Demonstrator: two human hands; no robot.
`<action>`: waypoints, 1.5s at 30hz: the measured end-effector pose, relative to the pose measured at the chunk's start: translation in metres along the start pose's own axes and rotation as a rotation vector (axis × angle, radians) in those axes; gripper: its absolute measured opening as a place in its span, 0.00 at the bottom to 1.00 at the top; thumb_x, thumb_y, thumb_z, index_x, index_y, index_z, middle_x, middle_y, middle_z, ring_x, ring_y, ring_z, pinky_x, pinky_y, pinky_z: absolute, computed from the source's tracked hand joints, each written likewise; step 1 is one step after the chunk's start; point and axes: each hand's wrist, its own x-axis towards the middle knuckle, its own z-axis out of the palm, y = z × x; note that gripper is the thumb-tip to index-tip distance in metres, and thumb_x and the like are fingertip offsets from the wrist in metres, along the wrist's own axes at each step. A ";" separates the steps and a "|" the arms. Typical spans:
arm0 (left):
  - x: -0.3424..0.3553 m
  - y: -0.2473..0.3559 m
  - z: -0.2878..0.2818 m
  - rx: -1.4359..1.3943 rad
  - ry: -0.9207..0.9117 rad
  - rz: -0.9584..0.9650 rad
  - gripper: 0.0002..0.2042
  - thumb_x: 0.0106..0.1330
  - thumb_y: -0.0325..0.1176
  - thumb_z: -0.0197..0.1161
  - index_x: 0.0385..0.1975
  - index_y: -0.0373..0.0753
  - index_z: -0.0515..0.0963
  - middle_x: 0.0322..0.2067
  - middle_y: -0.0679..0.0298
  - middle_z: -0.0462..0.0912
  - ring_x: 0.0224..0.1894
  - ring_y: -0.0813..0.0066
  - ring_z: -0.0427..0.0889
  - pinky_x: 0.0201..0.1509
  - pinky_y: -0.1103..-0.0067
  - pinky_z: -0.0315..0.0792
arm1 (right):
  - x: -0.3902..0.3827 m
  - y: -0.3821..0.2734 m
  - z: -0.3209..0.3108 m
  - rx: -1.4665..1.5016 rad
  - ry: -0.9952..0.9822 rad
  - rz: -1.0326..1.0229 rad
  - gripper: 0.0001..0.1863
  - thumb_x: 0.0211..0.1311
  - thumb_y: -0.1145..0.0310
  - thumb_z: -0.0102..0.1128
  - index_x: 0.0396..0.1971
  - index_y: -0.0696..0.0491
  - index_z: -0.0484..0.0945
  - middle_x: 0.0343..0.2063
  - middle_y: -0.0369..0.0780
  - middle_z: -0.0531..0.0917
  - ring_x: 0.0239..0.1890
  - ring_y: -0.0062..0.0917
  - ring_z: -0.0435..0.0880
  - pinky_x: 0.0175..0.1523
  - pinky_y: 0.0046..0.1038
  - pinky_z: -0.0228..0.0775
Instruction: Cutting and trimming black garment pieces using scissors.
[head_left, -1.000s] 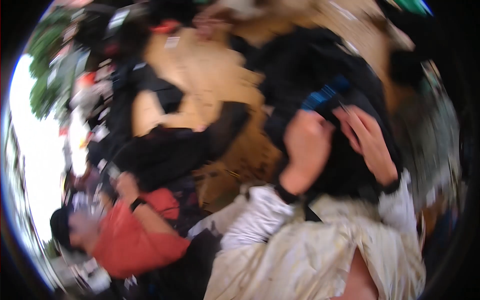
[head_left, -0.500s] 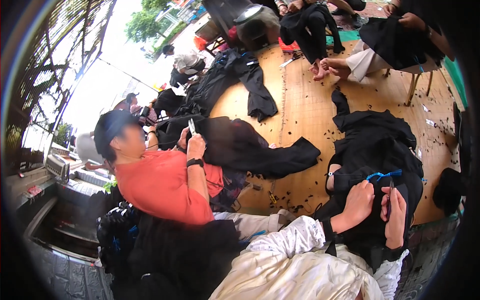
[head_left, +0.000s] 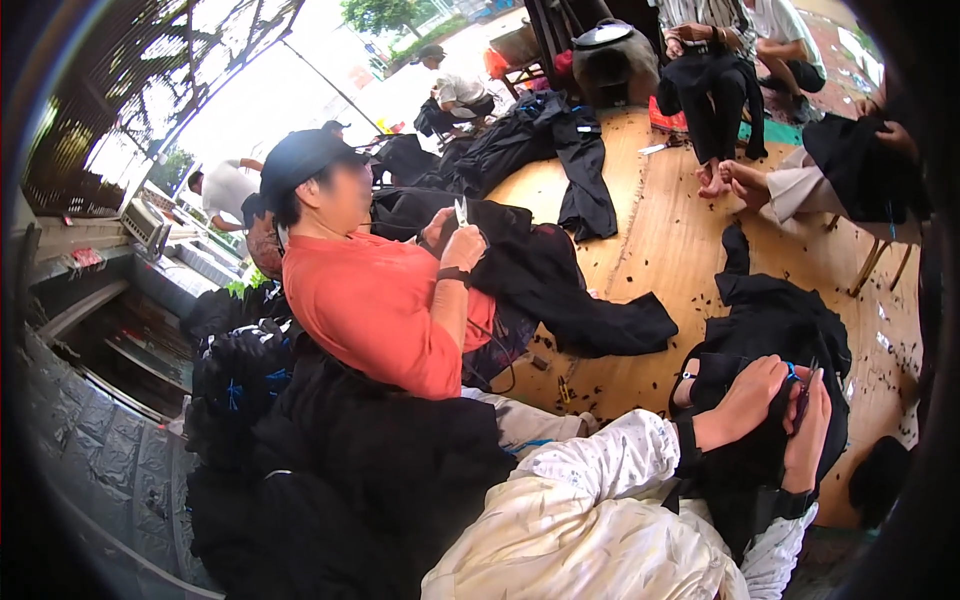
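A black garment (head_left: 778, 318) is spread over my lap and hangs down in front of me. My left hand (head_left: 748, 398) is closed on a fold of it, fingers bunched at the cloth. Beside it, my right hand (head_left: 812, 432) grips a small pair of thread snips (head_left: 805, 395), blades pointing up and away. Between the two hands a bit of blue cord (head_left: 793, 371) shows at the cloth, close to the snips; whether the blades touch it I cannot tell. My left fingertips are partly hidden behind the hand.
To my left a person in an orange shirt (head_left: 370, 305) holds small scissors (head_left: 461, 212) over black garments. More black garments (head_left: 340, 450) are heaped beside me. Dark scraps dot the tan floor (head_left: 640, 270). Other seated people work ahead, near a round stove (head_left: 612, 65).
The view has swung left, shifting the scene rightward. My left hand has drawn the cloth and blue cord up to the snips; the cord lay stretched across the garment before.
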 end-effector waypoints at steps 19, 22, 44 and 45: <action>-0.036 0.005 -0.005 0.678 -0.222 0.216 0.04 0.51 0.26 0.56 0.24 0.34 0.76 0.28 0.58 0.72 0.36 0.65 0.73 0.40 0.74 0.67 | 0.036 0.034 -0.054 -0.964 0.088 -0.507 0.07 0.52 0.77 0.63 0.26 0.61 0.73 0.21 0.45 0.75 0.24 0.33 0.75 0.32 0.30 0.67; -0.029 0.008 -0.002 0.751 -0.258 0.306 0.04 0.46 0.29 0.59 0.20 0.37 0.78 0.23 0.60 0.74 0.30 0.67 0.74 0.33 0.73 0.68 | 0.040 0.042 -0.068 -1.053 0.061 -0.604 0.17 0.52 0.74 0.66 0.42 0.61 0.75 0.35 0.48 0.78 0.38 0.40 0.78 0.44 0.33 0.71; 0.005 -0.012 -0.038 -0.230 -0.234 -0.402 0.03 0.69 0.25 0.54 0.33 0.32 0.72 0.26 0.68 0.74 0.27 0.83 0.73 0.33 0.85 0.69 | 0.073 0.017 -0.041 -0.793 0.328 -0.610 0.11 0.51 0.75 0.67 0.33 0.60 0.75 0.28 0.43 0.79 0.32 0.31 0.79 0.40 0.27 0.71; 0.009 -0.011 -0.036 -0.224 -0.241 -0.401 0.04 0.70 0.25 0.54 0.34 0.32 0.72 0.26 0.68 0.74 0.27 0.83 0.74 0.33 0.85 0.70 | 0.082 0.026 -0.051 -0.889 0.301 -0.528 0.13 0.52 0.74 0.66 0.38 0.59 0.76 0.34 0.44 0.80 0.36 0.33 0.80 0.42 0.26 0.71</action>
